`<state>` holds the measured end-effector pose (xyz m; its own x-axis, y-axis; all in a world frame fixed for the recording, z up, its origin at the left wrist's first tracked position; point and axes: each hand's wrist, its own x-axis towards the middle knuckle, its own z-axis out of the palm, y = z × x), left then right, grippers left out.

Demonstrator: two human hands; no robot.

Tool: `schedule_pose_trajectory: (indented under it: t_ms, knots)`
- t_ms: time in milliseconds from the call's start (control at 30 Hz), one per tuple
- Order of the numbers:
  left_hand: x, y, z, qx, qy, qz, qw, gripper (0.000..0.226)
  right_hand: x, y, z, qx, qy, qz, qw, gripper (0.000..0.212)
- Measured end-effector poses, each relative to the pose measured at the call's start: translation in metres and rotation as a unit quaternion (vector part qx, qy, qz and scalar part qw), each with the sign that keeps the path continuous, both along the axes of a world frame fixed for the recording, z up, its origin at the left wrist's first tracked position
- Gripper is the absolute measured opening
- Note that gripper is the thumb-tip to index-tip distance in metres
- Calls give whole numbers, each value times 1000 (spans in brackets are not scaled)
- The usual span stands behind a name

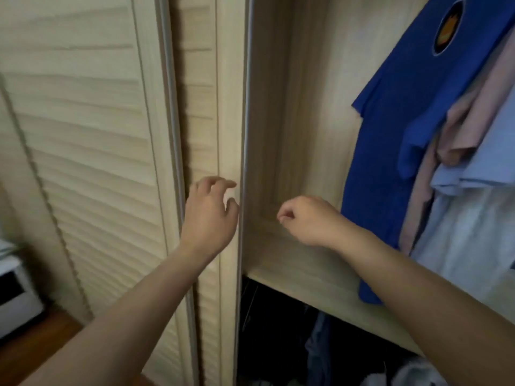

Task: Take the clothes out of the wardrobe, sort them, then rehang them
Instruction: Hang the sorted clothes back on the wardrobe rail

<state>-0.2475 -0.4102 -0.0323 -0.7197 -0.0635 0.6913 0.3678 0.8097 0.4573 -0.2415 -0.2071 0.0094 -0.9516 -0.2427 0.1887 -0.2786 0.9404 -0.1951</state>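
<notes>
The wardrobe stands open on its right side, with a louvred sliding door [231, 135] pushed left. My left hand [209, 215] hovers at that door's edge, fingers curled and apart, holding nothing. My right hand [309, 221] is inside the opening over a wooden shelf [306, 268], fingers loosely closed on nothing. At the right hang a blue shirt [404, 121] with a round dark badge, a pink garment [473, 118], a light blue shirt [490, 160] and a pale white garment [468, 246]. Their hangers are out of view.
A second louvred door [83, 135] fills the left. Below the shelf is a dark compartment [278, 330] with more clothes, dim and unclear. A white appliance [14, 291] stands at the far left on a wooden floor [33, 349].
</notes>
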Motion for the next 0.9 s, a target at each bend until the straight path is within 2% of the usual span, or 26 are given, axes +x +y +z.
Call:
schedule_pose_trajectory:
  t_ms: [133,233,300,400,534,667,767,900]
  knots:
    - [84,4,-101,62,-226,35,972,27,33,16,-72,-55,-101,80,990,20]
    - [176,16,-173,100,-329,95,934,27,78,19,-141,-32,-205,146,967,20]
    - [244,21,-198,121,-372,147,908,23,120,7,-177,-25,-276,184,943,26]
    - [343,16,-211,162,-384,242,876,20,182,-27,-208,-28,-310,236,921,27]
    - [497,-1,-230,235,-431,349,799,17,283,-76,-235,-67,-342,312,884,20]
    - [643,7,-256,331,-449,426,712,18,394,-102,-267,-8,-418,373,828,23]
    - [733,15,-263,382,-407,476,680,20,470,-134,-281,31,-425,413,805,25]
    - [867,4,-283,411,-371,531,641,29,589,-192,-290,14,-425,451,785,20]
